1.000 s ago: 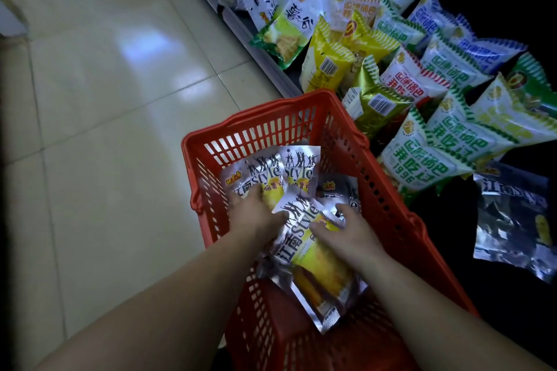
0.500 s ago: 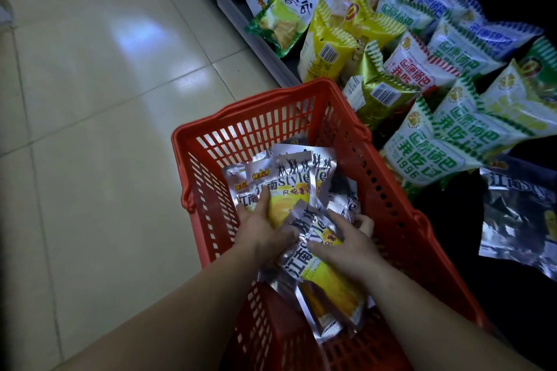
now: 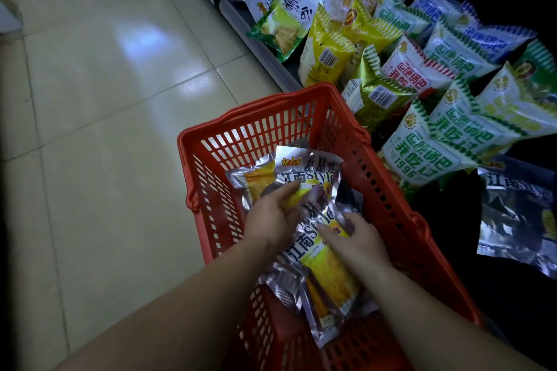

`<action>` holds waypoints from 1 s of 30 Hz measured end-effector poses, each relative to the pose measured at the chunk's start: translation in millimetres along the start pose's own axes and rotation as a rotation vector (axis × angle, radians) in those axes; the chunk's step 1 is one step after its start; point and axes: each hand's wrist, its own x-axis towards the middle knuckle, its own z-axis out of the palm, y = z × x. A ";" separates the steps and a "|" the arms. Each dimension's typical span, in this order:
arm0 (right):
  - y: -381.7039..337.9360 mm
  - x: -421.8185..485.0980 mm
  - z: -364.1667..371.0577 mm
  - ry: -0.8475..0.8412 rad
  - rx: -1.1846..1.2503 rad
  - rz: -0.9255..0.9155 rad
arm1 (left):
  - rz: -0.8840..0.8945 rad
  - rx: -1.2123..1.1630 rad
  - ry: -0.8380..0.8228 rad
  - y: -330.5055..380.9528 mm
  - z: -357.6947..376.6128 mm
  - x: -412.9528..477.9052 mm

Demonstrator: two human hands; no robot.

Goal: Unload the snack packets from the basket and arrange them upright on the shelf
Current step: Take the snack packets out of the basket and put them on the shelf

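While both hands are down in the red basket (image 3: 388, 190), L hand (image 3: 272, 214) rests w/ relaxed fingers on upper silver pkt (image 3: 304, 172); R hand (image 3: 358, 241) pinches lower silver pkt (image 3: 328, 268), thumb on its face; green pkts (image 3: 422, 153) lean on shelf (image 3: 250, 30) just beside.

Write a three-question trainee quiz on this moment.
1. True or false: the left hand and right hand are both inside the red basket.
2. The silver packets in the basket carry a ___ panel.
3. The lone silver packet outside the basket lies: A on a table; B on the dark shelf; C on the basket's rim.
Key: 1 true; 2 yellow; 3 B.
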 end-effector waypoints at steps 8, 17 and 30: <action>-3.5 -0.1 3.0 -0.028 0.077 0.050 | 0.079 0.364 -0.001 20.3 -58.4 12.9; -12.5 16.9 2.5 -0.142 0.054 0.006 | -0.017 0.254 -0.066 -5.1 -31.8 -5.8; -15.6 8.8 -13.9 -0.198 -0.136 -0.128 | -0.011 0.124 -0.075 8.7 -43.4 -15.1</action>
